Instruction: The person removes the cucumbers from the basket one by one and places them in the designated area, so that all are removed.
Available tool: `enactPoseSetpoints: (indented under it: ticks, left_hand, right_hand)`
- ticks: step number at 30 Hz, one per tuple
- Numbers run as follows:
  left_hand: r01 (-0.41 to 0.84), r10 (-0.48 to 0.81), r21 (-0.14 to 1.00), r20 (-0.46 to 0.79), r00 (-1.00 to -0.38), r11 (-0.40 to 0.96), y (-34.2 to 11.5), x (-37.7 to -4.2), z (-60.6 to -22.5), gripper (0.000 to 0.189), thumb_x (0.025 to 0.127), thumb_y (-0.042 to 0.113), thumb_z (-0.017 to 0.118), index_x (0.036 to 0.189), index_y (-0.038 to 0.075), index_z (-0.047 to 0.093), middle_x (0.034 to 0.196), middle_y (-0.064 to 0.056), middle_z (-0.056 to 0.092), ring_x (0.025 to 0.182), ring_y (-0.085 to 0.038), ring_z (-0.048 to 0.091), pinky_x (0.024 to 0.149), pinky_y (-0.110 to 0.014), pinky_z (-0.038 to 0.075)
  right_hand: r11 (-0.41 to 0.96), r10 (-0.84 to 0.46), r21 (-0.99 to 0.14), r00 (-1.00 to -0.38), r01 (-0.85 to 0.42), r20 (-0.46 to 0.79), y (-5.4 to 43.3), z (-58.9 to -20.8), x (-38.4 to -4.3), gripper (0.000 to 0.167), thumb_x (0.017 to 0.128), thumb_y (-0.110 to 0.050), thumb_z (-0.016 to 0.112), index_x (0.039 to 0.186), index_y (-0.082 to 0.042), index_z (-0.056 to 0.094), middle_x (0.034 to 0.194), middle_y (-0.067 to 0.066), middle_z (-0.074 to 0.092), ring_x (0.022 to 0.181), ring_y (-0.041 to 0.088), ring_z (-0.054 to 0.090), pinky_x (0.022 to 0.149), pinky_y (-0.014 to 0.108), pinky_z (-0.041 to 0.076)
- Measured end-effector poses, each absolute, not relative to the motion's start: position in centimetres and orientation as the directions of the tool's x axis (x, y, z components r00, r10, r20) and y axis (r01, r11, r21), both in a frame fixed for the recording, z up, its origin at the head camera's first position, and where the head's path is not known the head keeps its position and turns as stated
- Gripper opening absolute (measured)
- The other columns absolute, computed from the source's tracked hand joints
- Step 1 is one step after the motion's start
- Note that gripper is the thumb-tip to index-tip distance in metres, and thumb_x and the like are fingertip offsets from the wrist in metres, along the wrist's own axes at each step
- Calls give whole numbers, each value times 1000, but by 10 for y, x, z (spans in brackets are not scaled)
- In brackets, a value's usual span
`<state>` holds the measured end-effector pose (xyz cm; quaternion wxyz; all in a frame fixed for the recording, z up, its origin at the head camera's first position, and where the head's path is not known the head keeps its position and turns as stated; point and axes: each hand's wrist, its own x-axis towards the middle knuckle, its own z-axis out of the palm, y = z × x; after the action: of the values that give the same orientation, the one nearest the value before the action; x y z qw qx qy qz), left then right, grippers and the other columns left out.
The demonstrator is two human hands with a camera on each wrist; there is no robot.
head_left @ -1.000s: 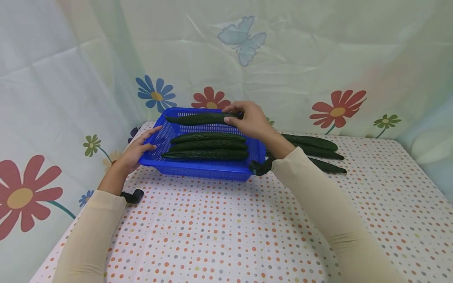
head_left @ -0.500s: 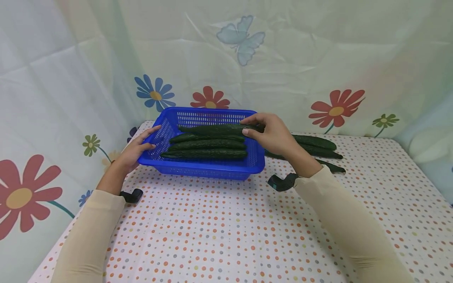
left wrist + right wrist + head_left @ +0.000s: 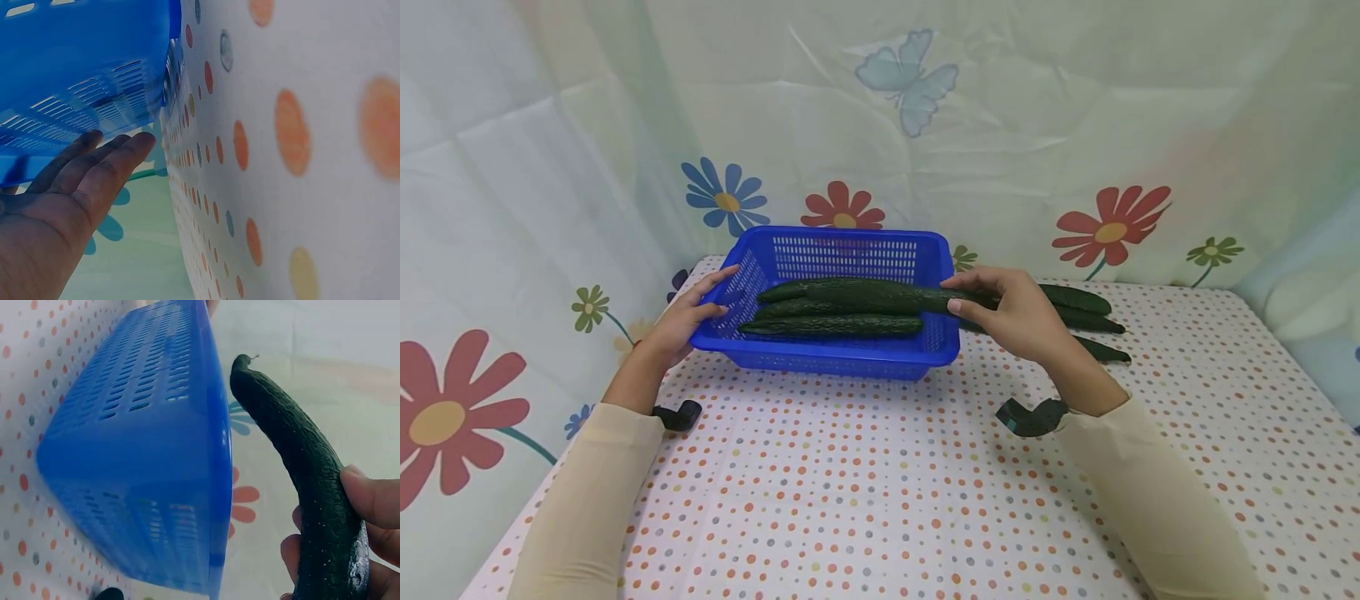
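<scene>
My left hand (image 3: 681, 321) holds the left end of a blue slotted plastic basket (image 3: 835, 360), thumb and a finger at its rim. In the left wrist view its other fingers (image 3: 112, 165) lie fairly straight along the basket's outer wall. My right hand (image 3: 1018, 317) pinches a dark green cucumber (image 3: 319, 487) near one end, between thumb and fingers. This cucumber is held above the basket, crossing over its right rim, and partly covers the cucumbers inside. Inside the basket, dark cucumbers (image 3: 835, 326) lie side by side lengthwise.
More cucumbers (image 3: 1101, 348) lie on the dotted tablecloth (image 3: 850, 483) right of the basket, partly hidden behind my right hand. A flower-printed curtain (image 3: 1015, 142) hangs close behind the basket and along the left side. Black wrist cameras (image 3: 1033, 417) sit on both wrists.
My right hand has moved right and towards me with the cucumber, from the basket's back side to over its right rim. My left hand has stayed on the basket.
</scene>
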<state>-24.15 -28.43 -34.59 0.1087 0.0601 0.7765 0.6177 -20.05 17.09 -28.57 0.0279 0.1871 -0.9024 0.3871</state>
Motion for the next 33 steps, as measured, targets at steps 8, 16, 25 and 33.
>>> enactPoseSetpoints:
  ticks: [8,16,25,33]
  left_hand:
    - [-37,226,973,-89,-970,228,-285,-243,-348,64,101,8,39,156,37,22,167,-13,3,146,-48,24,104,-60,38]
    - [-31,225,973,-84,-971,229,-285,-243,-348,64,101,8,39,156,37,22,166,-13,3,145,-49,24,102,-60,39]
    - [-31,217,970,-84,-973,240,-283,-243,-347,65,101,8,40,157,36,22,167,-13,3,146,-49,24,103,-61,38]
    - [-37,226,973,-90,-970,230,-283,-243,-347,65,101,8,39,156,37,22,167,-13,1,146,-49,23,103,-61,38]
  right_hand:
    - [685,-369,-632,-921,-362,128,189,-285,-194,28,97,-21,62,123,-11,65,118,11,67,94,22,62,75,33,50]
    - [701,-389,-607,-914,-375,116,215,-280,-198,27,94,-23,67,118,-12,68,110,10,69,95,24,64,76,34,51]
    - [755,-333,-566,-937,-330,101,267,-277,-208,32,90,-23,71,120,-12,67,116,11,68,100,8,64,79,20,51]
    - [772,-284,-565,-953,-291,103,308,-281,-216,37,91,-21,70,125,-7,65,116,12,69,86,-14,56,74,10,47]
